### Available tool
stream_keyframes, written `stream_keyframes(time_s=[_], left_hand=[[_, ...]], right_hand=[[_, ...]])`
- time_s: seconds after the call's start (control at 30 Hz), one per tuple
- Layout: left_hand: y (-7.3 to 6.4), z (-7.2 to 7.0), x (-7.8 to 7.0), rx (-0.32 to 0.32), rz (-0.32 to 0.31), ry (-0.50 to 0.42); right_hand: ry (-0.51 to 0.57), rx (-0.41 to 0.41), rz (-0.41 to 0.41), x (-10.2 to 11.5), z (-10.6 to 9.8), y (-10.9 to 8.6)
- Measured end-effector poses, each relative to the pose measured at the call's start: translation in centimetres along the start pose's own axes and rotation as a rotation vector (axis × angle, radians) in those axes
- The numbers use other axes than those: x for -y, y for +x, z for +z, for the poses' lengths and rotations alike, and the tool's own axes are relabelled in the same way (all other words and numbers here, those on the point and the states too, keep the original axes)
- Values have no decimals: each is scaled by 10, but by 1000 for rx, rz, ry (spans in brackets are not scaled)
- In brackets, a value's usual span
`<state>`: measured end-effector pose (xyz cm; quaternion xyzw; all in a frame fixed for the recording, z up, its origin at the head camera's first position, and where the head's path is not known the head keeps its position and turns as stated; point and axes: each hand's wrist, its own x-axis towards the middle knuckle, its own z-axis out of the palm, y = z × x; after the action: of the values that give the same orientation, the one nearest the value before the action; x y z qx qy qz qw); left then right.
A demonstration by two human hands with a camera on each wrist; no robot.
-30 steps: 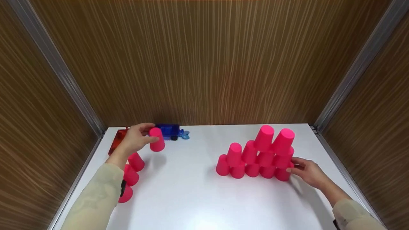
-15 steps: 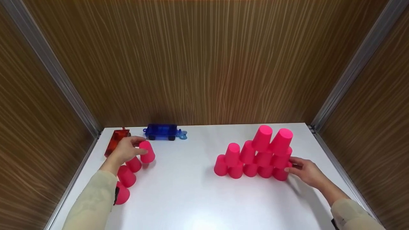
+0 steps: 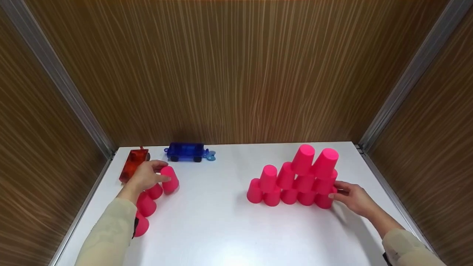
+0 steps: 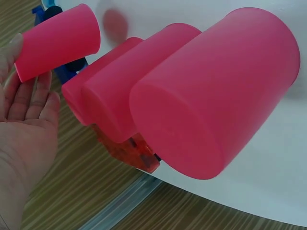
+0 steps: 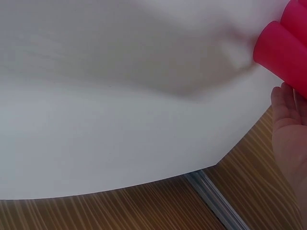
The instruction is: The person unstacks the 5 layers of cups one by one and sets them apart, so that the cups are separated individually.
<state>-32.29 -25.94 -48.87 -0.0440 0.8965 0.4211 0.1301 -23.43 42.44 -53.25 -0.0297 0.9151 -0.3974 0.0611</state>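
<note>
My left hand (image 3: 146, 176) pinches an upside-down pink cup (image 3: 170, 181) between thumb and fingers, near the left of the white table. Its shadow shows apart from it in the left wrist view, where the held cup (image 4: 62, 40) is tilted. Beside this hand stand three more upside-down pink cups (image 3: 146, 205), partly hidden by the forearm. Toward the right rises a stepped stack of upside-down pink cups (image 3: 305, 183), two of them on its top level. At its right end my right hand (image 3: 354, 199) holds the bottom cup (image 3: 323, 201), thumb in front and fingers behind.
A red transparent toy car (image 3: 133, 162) lies behind the left hand. Near the back wall stands a blue transparent toy car (image 3: 186, 152) with a light-blue key-like piece (image 3: 210, 155). Wood-patterned panels (image 3: 236, 74) enclose the white table (image 3: 207, 221) on the back and sides.
My left hand has carried its cup left, toward me and down, nearer the table, uncovering more of the blue toy car. The right hand and the stack hold still.
</note>
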Motion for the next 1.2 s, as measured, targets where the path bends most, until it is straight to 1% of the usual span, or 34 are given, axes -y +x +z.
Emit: stream_keyframes(time_s=[0.33, 0.5, 0.6, 0.73, 0.87, 1.1, 1.2], left_hand=[[3, 4, 0, 14, 11, 20], [7, 5, 2, 35, 12, 46], [8, 6, 2, 38, 7, 55], [8, 8, 2, 34, 17, 71], [7, 10, 2, 29, 29, 88], [5, 11, 0, 27, 11, 86], [6, 10, 0, 29, 17, 86]], right_hand=[[10, 17, 48, 2, -1, -1], [10, 16, 49, 2, -1, -1], [7, 14, 28, 2, -1, -1], [11, 15, 21, 2, -1, 0], [24, 24, 43, 1, -2, 0], [17, 27, 44, 1, -2, 0], [18, 25, 54, 1, -2, 0]])
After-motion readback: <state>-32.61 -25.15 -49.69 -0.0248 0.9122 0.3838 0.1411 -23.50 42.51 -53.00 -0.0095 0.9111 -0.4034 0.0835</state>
